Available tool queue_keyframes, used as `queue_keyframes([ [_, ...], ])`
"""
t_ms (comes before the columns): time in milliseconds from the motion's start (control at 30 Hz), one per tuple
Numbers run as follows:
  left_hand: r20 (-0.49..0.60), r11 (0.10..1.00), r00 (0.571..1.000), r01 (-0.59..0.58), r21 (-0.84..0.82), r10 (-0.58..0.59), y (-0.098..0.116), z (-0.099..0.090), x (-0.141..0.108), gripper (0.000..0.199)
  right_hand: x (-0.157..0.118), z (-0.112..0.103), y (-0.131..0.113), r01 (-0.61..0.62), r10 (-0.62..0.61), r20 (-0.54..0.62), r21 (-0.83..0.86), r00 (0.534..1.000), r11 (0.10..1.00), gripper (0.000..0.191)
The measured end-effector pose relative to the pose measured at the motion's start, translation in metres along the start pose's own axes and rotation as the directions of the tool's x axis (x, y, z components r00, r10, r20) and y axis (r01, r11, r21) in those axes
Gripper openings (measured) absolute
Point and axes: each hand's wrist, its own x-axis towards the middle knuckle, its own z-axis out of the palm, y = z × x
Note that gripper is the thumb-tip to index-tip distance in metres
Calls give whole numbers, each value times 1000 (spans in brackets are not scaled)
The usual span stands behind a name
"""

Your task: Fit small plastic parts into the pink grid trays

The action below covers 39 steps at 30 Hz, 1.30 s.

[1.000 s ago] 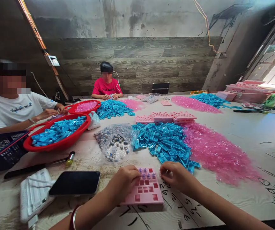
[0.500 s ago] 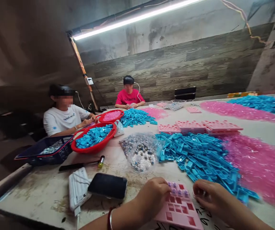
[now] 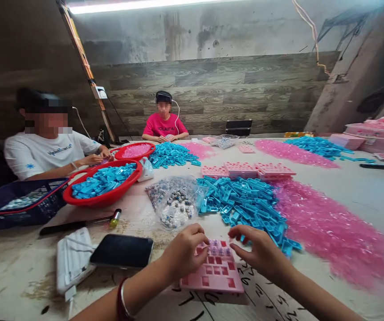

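Observation:
A pink tray [image 3: 217, 284] with square and rectangular recesses lies flat on the table before me. Small clear-purple pieces [image 3: 219, 250] fill some recesses along its far end. My left hand [image 3: 188, 252] is over the tray's left side, thumb and fingers curled in a pinch beside these pieces; whatever is between the fingertips is hidden. At the tray's far right corner, my right hand [image 3: 257, 247] has thumb and forefinger spread apart, with nothing visible between them. Just beyond the hands is a heap of blue plastic cases [image 3: 245, 200].
Pink clear pieces [image 3: 332, 232] are heaped at right. Stacked pink trays [image 3: 242, 169] stand behind the blue heap. A bag of small parts [image 3: 175, 203], phone [image 3: 122, 250], power bank [image 3: 74, 258], hammer [image 3: 78, 225] and red basket [image 3: 135, 189] lie left. Two people sit across the table.
My view has turned right and tilted, so things sit farther left. My right hand's fingers have spread from a curl and moved closer to the tray's far end. My left hand stays at the tray.

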Motion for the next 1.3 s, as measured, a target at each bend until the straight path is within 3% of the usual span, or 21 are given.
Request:
queue_keyframes([
  [133, 115, 999, 993, 16, 49, -21, -3, -10, 3, 29, 3, 17, -24, 165, -162, -44, 58, 986, 985, 13],
  [267, 191, 996, 978, 80, 37, -85, -7, -5, 1, 31, 6, 37, -32, 320, -313, -86, 81, 946, 944, 17],
  [667, 213, 996, 973, 93, -16, -87, -9, -4, 2, 27, 7, 39, -26, 268, -258, -88, 117, 962, 956, 16],
  [900, 207, 992, 973, 115, -52, -102, -8, -7, 5, 26, 9, 40, -24, 361, -360, -34, 28, 932, 932, 18],
  [1100, 146, 983, 986, 100, -154, -77, -8, -7, 8, 11, 10, 39, -28, 348, -348, -10, -31, 937, 937, 9],
  [1300, 88, 986, 995, 56, -155, -42, -14, -2, 5, 7, 11, 39, -31, 391, -391, 31, -30, 920, 920, 16],
])
